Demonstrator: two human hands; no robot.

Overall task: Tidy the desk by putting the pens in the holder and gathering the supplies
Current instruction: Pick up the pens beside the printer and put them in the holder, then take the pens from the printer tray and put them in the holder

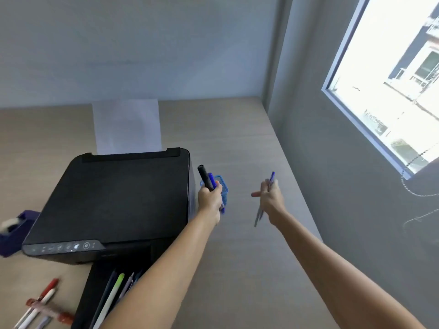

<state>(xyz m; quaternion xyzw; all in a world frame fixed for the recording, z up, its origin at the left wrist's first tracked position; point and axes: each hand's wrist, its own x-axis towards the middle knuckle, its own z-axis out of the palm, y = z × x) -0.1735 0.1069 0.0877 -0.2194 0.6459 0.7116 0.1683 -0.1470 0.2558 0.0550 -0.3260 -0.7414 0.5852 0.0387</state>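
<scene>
A blue mesh pen holder (223,186) stands on the desk just right of the printer, partly hidden behind my left hand (210,198). That hand grips a black marker (204,175) and a blue one, their ends pointing up over the holder. My right hand (270,200) is closed around a bunch of blue pens (270,180), to the right of the holder and apart from it. More pens (111,298) lie on the printer's front tray. Red and white pens (45,302) lie loose at the bottom left.
A black printer (114,200) with paper (127,125) in its rear feed fills the left middle. A purple tape dispenser (14,231) sits at its left. The wooden desk (237,143) meets a grey wall and window (392,74) on the right.
</scene>
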